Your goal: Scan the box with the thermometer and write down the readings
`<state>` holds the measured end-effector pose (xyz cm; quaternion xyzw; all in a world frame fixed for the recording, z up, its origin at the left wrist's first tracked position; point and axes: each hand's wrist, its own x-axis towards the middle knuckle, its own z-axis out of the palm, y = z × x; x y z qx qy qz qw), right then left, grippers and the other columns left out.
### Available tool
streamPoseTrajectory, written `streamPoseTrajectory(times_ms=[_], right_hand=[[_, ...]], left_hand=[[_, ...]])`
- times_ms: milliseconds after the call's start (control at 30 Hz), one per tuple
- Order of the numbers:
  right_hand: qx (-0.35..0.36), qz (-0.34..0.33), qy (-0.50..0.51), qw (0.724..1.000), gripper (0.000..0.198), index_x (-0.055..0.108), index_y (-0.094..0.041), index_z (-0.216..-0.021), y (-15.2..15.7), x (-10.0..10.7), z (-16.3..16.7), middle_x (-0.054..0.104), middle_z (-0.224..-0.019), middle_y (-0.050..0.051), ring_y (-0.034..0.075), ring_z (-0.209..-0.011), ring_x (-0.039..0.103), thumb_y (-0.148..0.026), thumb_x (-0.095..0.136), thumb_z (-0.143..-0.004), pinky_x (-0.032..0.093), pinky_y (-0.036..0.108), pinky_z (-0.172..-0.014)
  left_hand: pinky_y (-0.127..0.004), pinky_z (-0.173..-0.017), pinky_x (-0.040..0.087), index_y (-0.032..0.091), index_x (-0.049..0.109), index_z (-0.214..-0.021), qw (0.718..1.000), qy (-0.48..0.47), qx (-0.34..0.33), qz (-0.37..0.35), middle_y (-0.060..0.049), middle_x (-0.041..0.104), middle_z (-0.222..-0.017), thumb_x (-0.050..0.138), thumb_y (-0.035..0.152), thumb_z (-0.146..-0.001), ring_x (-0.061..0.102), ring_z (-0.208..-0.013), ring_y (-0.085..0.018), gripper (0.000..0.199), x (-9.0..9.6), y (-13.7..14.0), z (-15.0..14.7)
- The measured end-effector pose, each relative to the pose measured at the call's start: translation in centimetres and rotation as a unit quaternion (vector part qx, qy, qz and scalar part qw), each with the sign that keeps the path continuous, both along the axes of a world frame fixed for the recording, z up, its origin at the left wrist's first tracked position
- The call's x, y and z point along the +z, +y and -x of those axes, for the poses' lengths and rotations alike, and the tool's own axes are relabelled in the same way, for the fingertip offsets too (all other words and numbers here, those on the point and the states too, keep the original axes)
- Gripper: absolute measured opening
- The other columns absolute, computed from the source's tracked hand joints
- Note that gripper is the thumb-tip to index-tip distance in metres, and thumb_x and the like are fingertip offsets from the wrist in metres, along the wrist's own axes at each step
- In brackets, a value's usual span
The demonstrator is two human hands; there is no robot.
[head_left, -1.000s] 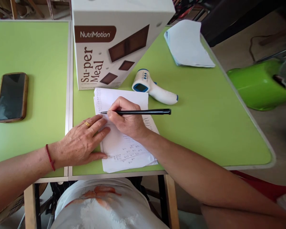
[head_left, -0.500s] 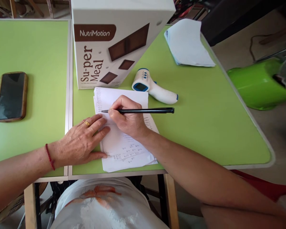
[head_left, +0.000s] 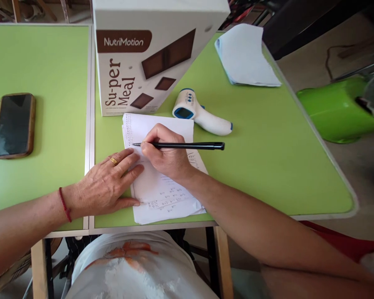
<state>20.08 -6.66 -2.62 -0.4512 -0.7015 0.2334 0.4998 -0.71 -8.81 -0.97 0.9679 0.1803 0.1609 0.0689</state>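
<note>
Right hand (head_left: 166, 155): grips black pen (head_left: 187, 145), tip on paper sheets (head_left: 162, 191).
Left hand (head_left: 107, 187): flat, unclenched, pinning sheets' left edge.
Technique: keep sheets pinned; light, even pen pressure.

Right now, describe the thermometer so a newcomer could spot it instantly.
Start at the tall white NutriMotion box standing on the green table. Just right of its base, beyond the written paper, lies the thermometer. It is the only pistol-shaped item: white with blue trim and a small screen.
</note>
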Motion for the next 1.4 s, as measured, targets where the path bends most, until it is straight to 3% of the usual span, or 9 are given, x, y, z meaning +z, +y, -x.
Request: streamPoseTrajectory(times_ms=[367, 633, 1400], right_hand=[[-0.021, -0.010, 0.014, 1.000, 0.015, 0.047, -0.024, -0.070, -0.18, -0.29, -0.32, 0.053, -0.058, -0.006, 0.011, -0.052, 0.046, -0.017, 0.057, -0.080, 0.038, 0.026, -0.051], [-0.032, 0.028, -0.006, 0.999, 0.014, 0.047, -0.024, -0.069, -0.13, -0.24, -0.29, 0.053, -0.057, -0.006, 0.011, -0.051, 0.042, -0.022, 0.056, -0.079, 0.038, 0.027, -0.049], [-0.037, 0.007, -0.028, 0.999, 0.015, 0.045, -0.025, -0.068, -0.07, -0.43, -0.22, 0.051, -0.055, -0.006, 0.011, -0.048, 0.041, -0.020, 0.056, -0.078, 0.037, 0.027, -0.048]], left_hand=[[-0.057, -0.111, 0.054, 0.000, 0.057, -0.132, 1.000, 0.004, 0.001, -0.001, -0.030, 0.057, -0.140, 0.054, 0.058, -0.103, 0.053, -0.140, -0.045, 0.065, -0.22, 0.07, 0.14], [-0.058, -0.109, 0.055, 0.000, 0.058, -0.131, 1.000, 0.005, 0.002, 0.002, -0.030, 0.058, -0.139, 0.052, 0.059, -0.103, 0.053, -0.139, -0.046, 0.066, -0.06, 0.03, 0.21], [-0.058, -0.110, 0.054, 0.001, 0.056, -0.134, 1.000, 0.011, 0.003, 0.012, -0.031, 0.056, -0.142, 0.053, 0.060, -0.103, 0.050, -0.142, -0.045, 0.066, -0.33, -0.01, 0.22]])
